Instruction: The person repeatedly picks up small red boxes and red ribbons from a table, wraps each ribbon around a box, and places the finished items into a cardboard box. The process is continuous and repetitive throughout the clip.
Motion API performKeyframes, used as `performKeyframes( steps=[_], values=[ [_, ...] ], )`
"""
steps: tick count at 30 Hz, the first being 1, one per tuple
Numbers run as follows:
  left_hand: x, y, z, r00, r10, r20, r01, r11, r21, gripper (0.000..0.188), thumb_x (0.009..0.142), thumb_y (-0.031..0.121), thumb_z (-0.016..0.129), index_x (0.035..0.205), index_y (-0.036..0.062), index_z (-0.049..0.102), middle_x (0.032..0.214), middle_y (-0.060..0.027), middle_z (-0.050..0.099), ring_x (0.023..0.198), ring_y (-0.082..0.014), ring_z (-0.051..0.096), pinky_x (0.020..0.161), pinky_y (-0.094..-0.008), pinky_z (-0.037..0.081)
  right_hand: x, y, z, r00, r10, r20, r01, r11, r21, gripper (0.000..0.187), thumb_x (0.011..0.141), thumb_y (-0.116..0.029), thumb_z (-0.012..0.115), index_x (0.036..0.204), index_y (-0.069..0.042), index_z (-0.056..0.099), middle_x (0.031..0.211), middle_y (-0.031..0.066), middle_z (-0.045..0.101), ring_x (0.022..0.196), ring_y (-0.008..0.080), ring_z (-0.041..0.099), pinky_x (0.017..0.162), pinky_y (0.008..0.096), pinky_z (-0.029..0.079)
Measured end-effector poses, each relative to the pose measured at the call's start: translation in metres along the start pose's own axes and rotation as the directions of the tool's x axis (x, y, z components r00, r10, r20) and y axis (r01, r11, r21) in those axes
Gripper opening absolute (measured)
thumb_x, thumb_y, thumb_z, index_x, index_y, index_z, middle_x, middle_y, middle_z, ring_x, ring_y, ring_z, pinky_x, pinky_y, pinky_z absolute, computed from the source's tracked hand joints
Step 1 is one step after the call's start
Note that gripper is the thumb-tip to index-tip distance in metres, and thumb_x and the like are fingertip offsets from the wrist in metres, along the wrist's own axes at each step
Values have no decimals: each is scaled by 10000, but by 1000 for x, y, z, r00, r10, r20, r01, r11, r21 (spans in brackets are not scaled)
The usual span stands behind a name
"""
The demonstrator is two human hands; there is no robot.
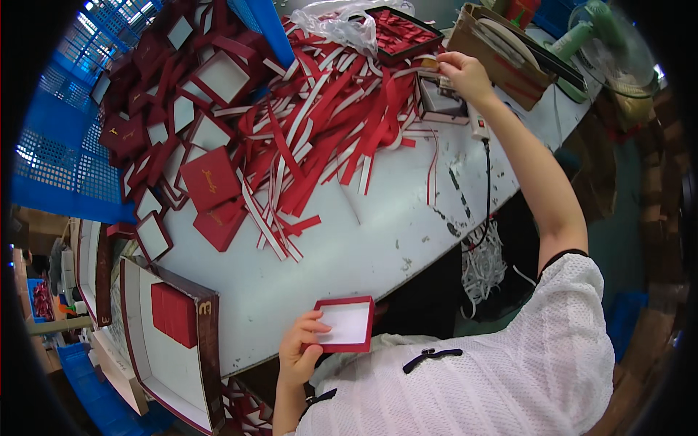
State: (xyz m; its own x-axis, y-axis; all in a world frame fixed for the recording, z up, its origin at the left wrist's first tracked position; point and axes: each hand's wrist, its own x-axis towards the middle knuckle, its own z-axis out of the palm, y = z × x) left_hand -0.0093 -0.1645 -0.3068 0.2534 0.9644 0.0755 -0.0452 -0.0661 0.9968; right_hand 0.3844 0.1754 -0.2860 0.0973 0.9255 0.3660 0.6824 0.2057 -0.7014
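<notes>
My left hand [297, 350] grips a shallow red box half [346, 324] by its left side, close to my body. Its white inside faces up, and nothing lies in it. Stretched far out to the right, my right hand [469, 78] has its fingertips pinched together at a small yellowish piece [430, 63]. What exactly they hold is too small to make out. Just below those fingers stands a small open dark box [441, 109], partly hidden. A big heap of red and white ribbon strips [327, 123] spreads left of that hand.
Dark red box halves [211, 178] pile up at the left beside a blue crate [62, 163]. A long open carton [163, 363] holds stacked red boxes [174, 314]. A corded device with a red switch [479, 125], a black tray of red pieces [400, 33] and a green fan [600, 33] stand right.
</notes>
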Motion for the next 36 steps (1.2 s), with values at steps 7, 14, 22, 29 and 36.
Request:
performKeyframes(
  steps=[7,14,22,29,36],
  values=[
    [5,-13,-10,948,-142,-286,54,954,-295,266,822,258,499,696,30,449,810,-147,557,909,-286,495,824,-426,352,64,43,7,933,144,329,46,861,-506,213,676,-177,517,837,-115,642,824,128,603,784,248,580,715,329,446],
    [18,-19,-9,873,-306,-380,96,872,-480,257,799,249,538,694,27,463,763,-119,534,827,-273,518,763,-402,403,92,55,27,924,233,303,-3,797,-603,196,666,-189,547,801,-81,639,781,144,598,750,274,576,686,347,444],
    [19,-27,-18,836,-352,-422,35,800,-598,186,767,193,581,736,26,506,757,-85,520,769,-235,519,691,-318,435,110,71,37,853,358,380,-51,782,-621,170,624,-106,514,720,-33,633,739,176,595,710,286,585,628,351,452],
    [19,-27,-18,819,-366,-441,8,777,-630,164,774,162,566,861,26,538,847,-95,540,821,-228,539,759,-354,455,106,56,32,877,360,318,-98,782,-616,173,626,-84,487,699,14,609,705,210,581,700,298,586,621,367,448],
    [16,-32,-23,844,-356,-401,-20,726,-688,205,790,154,541,946,21,528,974,-120,545,898,-237,542,807,-390,439,102,54,-18,936,344,66,-199,677,-709,255,689,-162,474,844,-2,599,901,212,565,863,316,557,751,378,441]
  ],
)
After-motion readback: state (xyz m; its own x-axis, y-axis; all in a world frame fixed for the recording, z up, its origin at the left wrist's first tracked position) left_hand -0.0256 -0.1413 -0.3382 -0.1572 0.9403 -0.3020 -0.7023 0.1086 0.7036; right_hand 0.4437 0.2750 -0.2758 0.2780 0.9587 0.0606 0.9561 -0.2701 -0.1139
